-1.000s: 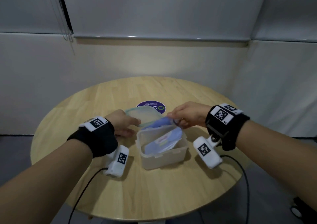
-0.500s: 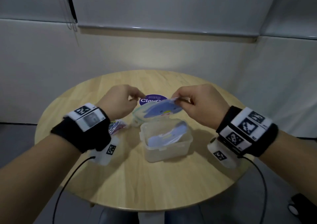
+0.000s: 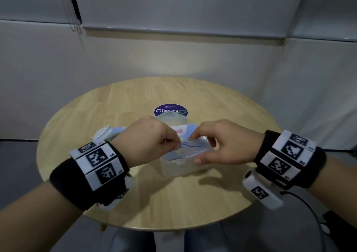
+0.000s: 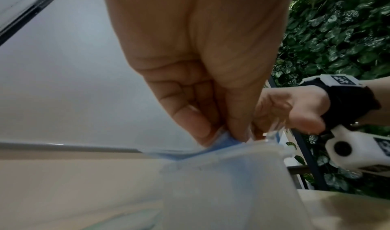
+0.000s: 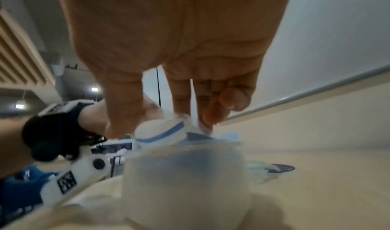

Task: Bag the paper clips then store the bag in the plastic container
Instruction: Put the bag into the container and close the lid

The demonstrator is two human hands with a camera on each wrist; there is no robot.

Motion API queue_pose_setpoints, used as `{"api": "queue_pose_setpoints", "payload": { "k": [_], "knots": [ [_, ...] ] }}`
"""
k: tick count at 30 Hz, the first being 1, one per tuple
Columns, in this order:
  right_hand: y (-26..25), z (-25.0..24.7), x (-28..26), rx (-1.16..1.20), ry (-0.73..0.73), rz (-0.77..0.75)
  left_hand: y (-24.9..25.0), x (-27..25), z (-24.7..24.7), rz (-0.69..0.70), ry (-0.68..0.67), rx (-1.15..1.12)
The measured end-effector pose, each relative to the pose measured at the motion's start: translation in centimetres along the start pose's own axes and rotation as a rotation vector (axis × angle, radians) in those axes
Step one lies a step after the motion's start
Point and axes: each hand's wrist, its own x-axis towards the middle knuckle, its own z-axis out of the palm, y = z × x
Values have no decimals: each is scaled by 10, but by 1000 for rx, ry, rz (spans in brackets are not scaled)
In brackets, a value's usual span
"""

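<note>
The left hand (image 3: 148, 141) and right hand (image 3: 225, 142) are held close together, fingers (image 4: 190, 116) curled in pinches, wrists raised.

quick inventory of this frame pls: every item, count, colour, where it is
table: 1, light wood, round, under everything
plastic container: 1, clear, open, table centre, blue bags inside
bag: 1, blue and clear, held over the container
lid: 1, clear greenish, behind the container
round sticker: 1, purple, table, far side
left hand: pinches the bag
right hand: pinches the bag
wristbands: 2, black with white markers
</note>
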Motion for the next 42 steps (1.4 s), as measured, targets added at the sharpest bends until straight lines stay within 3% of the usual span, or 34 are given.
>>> {"api": "queue_pose_setpoints", "payload": {
  "k": [6, 17, 24, 27, 29, 30, 31, 33, 36, 39, 42],
  "knots": [
    [20, -2, 9, -13, 16, -46, 10, 3, 8, 36, 18, 13],
    [31, 18, 13, 11, -11, -39, 25, 18, 20, -92, -229, 45],
    [34, 5, 26, 33, -235, 8, 27, 15, 24, -131, -428, 32],
    [29, -8, 33, 460, -323, 6, 21, 7, 23, -84, -466, 116],
    [32, -16, 47, 705, -208, 8, 18, 3, 20, -2, -433, 221],
    [37, -18, 57, 719, -132, 35, 16, 1, 19, 12, -434, 261],
    [41, -18, 68, 642, -58, 66, 15, -1, 17, -4, -446, 266],
    [50, -12, 92, 274, 28, 106, 12, -6, 14, -65, -497, 223],
    [57, 5, 118, -226, -84, 98, 11, -11, 14, -96, -566, 209],
    [60, 22, 134, -346, -253, 95, 12, -14, 15, -149, -569, 178],
    [62, 18, 141, -319, -301, 154, 14, -15, 14, -138, -557, 183]
  ]
}}
